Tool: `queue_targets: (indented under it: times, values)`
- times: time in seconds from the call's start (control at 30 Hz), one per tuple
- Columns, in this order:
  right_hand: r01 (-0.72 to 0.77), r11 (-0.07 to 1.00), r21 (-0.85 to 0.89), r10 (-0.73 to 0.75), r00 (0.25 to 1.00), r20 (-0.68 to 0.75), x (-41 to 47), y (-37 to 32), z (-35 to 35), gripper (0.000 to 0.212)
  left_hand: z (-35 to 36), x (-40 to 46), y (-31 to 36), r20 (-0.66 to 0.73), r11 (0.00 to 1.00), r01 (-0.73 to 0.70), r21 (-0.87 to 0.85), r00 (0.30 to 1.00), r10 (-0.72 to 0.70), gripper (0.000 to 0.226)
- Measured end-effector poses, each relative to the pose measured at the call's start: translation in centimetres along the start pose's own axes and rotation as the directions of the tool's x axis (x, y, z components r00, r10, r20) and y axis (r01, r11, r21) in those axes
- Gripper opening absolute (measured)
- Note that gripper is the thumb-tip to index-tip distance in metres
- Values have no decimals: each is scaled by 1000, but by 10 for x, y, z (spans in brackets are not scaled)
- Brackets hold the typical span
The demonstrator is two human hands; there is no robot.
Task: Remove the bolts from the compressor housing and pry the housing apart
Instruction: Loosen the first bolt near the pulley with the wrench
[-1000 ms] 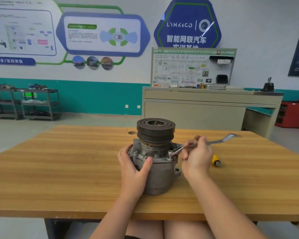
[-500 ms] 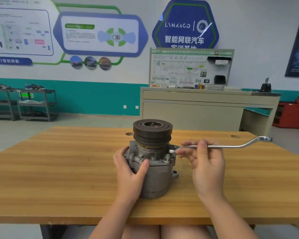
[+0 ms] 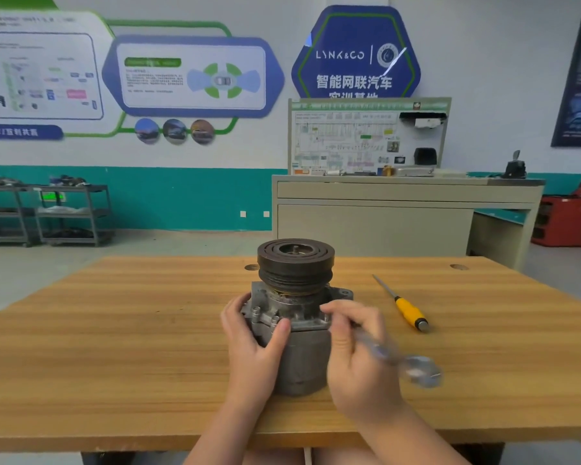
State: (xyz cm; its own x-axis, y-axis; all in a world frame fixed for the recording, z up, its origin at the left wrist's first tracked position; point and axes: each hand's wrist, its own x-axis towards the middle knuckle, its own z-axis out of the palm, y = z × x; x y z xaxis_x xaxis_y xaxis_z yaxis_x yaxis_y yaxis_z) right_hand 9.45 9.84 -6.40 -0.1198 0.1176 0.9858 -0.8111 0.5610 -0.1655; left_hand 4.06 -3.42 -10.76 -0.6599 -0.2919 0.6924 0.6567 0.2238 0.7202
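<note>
A grey compressor stands upright on the wooden table, its dark grooved pulley on top. Bolt heads show on the housing flange at the front left. My left hand wraps the left side of the housing, thumb across its front. My right hand is at the right side of the flange and holds a metal wrench, which is motion-blurred and points toward the near right, its ring end away from the compressor. Whether the other end sits on a bolt is hidden by my fingers.
A yellow-handled screwdriver lies on the table to the right of the compressor. Beyond the table stand a beige cabinet with a display board, grey shelf carts at the left wall and a red cabinet at the far right.
The wrench handle has swung from pointing right and away to pointing toward the near right, with my right hand moving closer to me. The screwdriver is now uncovered. My left hand keeps its hold.
</note>
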Motion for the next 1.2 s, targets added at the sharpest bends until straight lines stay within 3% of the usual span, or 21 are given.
queue_targets:
  times: [0.07,0.1,0.13,0.2,0.27,0.3,0.37,0.43,0.53,0.6,0.77,0.83,0.93,1.0,1.03,1.1,1.13,1.2]
  values:
    - [-224,927,300,267,957,-112,8,-2,1,18,0,0,2,-1,1000,8,-1,1000,-8,68]
    - [-321,842,432,422,893,-157,13,-2,2,21,0,0,2,2,1000,13,-4,1000,-13,69]
    - [-414,738,532,573,801,-172,19,1,2,23,0,0,3,4,1000,18,-6,1000,-18,70]
    - [-596,463,656,821,567,-64,33,14,3,22,0,1,4,3,1000,19,-10,1000,-19,70]
    - [-716,141,684,928,336,161,50,29,2,22,0,1,4,1,1000,20,-14,1000,-20,71]
    - [-725,10,689,926,267,266,56,34,-1,23,0,1,4,0,1000,22,-15,1000,-22,70]
    - [-665,-107,740,890,268,369,65,38,-9,26,0,1,4,5,999,31,-18,999,-31,66]
    - [-617,-47,786,855,381,351,68,33,-18,26,1,1,3,1,999,31,-24,1000,-31,64]
    - [-642,216,736,803,545,240,59,18,-26,22,2,1,2,-1,999,34,-22,999,-34,72]
    - [-658,389,645,766,620,171,49,10,-26,20,1,1,2,6,999,36,-19,999,-36,72]
    - [-553,669,496,617,786,43,30,-4,-20,18,1,1,3,3,999,43,-23,999,-43,71]
    - [-448,816,366,486,874,-14,21,-5,-14,25,3,2,4,-1,999,47,-21,999,-47,71]
    - [-128,987,93,123,990,63,8,-6,-8,23,3,1,4,1,999,36,-17,999,-36,70]
    - [74,995,-64,-67,992,105,-2,-3,-5,24,2,0,3,3,999,43,-17,999,-43,70]
    - [61,997,-51,-57,996,74,-5,-3,-4,23,1,-1,3,4,999,47,-15,999,-47,70]
    - [-152,970,188,164,985,-52,-4,-9,-1,19,1,-1,3,2,999,53,-7,999,-53,70]
    - [-265,901,344,322,940,-117,0,-11,0,16,1,0,4,4,998,59,-2,998,-59,70]
    - [-446,705,551,621,764,-175,11,-7,0,20,1,0,5,15,997,74,3,997,-74,70]
